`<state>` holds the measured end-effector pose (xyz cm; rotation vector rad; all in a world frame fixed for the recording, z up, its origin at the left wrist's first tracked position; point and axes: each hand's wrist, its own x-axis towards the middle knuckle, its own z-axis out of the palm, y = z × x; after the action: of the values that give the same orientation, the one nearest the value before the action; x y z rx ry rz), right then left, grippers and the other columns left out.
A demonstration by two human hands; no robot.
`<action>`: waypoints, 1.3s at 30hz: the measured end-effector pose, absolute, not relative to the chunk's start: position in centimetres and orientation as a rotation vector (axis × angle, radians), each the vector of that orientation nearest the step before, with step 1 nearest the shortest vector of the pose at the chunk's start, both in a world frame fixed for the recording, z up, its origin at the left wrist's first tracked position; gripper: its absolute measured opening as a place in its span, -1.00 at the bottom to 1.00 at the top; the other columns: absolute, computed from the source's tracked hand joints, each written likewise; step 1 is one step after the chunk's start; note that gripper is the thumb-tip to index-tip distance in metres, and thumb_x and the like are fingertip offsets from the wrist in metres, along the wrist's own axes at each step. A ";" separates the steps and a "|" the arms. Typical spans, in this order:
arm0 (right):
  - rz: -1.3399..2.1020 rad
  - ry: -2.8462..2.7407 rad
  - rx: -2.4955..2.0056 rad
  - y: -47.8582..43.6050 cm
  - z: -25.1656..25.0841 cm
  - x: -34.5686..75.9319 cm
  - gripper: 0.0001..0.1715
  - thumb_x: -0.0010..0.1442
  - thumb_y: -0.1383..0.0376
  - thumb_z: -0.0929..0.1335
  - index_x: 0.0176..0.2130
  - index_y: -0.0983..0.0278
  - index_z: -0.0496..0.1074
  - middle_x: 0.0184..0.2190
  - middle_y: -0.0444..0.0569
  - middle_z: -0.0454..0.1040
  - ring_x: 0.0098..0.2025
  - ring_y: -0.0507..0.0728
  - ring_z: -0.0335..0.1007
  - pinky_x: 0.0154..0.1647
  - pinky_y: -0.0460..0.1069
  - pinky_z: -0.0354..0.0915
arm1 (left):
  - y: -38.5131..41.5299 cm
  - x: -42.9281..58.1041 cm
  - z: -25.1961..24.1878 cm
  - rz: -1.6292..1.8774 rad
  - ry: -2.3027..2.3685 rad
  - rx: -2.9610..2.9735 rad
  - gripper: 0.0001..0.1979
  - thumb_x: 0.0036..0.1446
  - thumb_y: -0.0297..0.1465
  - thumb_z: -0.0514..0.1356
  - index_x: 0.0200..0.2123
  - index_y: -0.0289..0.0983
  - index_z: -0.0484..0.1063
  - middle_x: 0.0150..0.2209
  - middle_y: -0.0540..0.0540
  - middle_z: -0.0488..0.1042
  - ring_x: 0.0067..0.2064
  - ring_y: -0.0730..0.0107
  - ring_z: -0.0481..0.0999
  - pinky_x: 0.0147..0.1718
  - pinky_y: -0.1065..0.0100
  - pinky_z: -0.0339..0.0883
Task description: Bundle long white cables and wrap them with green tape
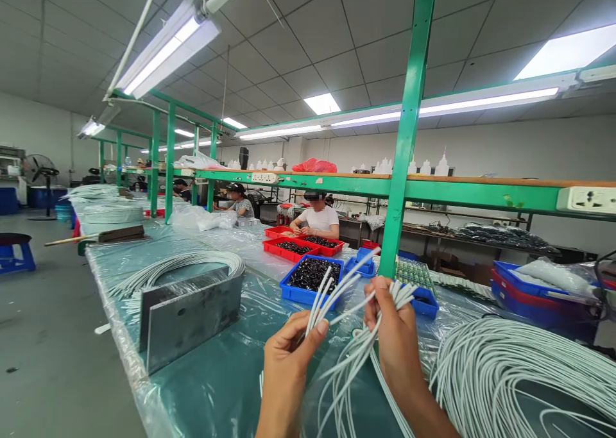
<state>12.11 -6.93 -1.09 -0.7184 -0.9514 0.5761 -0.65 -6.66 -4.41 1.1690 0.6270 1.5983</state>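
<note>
My left hand (287, 361) pinches a few thin white cables (323, 297) between thumb and fingers, their ends pointing up. My right hand (393, 329) is closed round a bigger bunch of white cables (349, 367) that droops down between the two hands onto the bench. Both hands are raised a little above the plastic-covered green workbench (216, 374). A large heap of the same white cables (510, 374) lies just right of my right hand.
A blue tray of small black parts (310, 276) sits beyond my hands, with red trays (298, 245) farther back. A grey metal angle block (190, 313) and a cable coil (192, 263) lie left. A green post (407, 136) stands ahead. Other people sit working at the bench's far end.
</note>
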 end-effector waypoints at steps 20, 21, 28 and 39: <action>0.619 -0.840 -0.679 -7.3 -0.8 11.6 -0.58 0.01 0.00 0.36 -0.51 0.28 0.25 -0.66 -0.24 0.16 -0.63 -0.07 0.01 -0.65 -0.15 -0.02 | -6.7 -0.9 -4.5 1.577 0.677 1.200 -0.79 -0.15 -0.25 0.32 -0.57 -0.29 0.50 -0.49 0.01 0.34 -0.41 0.52 0.26 -0.39 0.54 0.19; 0.605 -0.814 -0.665 -7.2 -0.7 11.7 -0.56 0.03 -0.01 0.34 -0.55 0.27 0.20 -0.66 -0.23 0.17 -0.63 -0.07 0.02 -0.65 -0.15 -0.01 | -6.7 -1.0 -4.5 1.560 0.680 1.197 -0.79 -0.16 -0.24 0.32 -0.55 -0.29 0.52 -0.48 0.01 0.34 -0.40 0.50 0.28 -0.38 0.52 0.22; 0.712 -0.849 -0.621 -7.2 0.3 11.8 -0.52 -0.03 -0.06 0.37 -0.33 0.28 0.32 -0.75 -0.33 -0.02 -0.70 -0.09 -0.17 -0.69 -0.16 -0.14 | -6.9 -1.3 -4.4 1.471 0.675 1.157 -0.76 -0.30 -0.25 0.38 -0.51 -0.27 0.57 -0.48 0.00 0.34 -0.54 0.54 0.29 -0.60 0.51 0.25; 0.617 -0.889 -0.804 -7.2 -0.1 12.9 -0.39 -0.02 -0.04 0.36 -0.72 0.27 0.03 -0.78 -0.27 -0.01 -0.70 -0.09 -0.13 -0.70 -0.13 -0.12 | -6.5 -1.1 -4.1 1.514 0.654 1.148 -0.73 -0.22 -0.20 0.35 -0.66 -0.31 0.50 -0.59 0.01 0.31 -0.50 0.56 0.25 -0.52 0.56 0.19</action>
<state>12.87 -7.24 -0.14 -0.8039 -0.8892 0.6165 -1.07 -6.51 -4.09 1.1478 0.6543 1.5139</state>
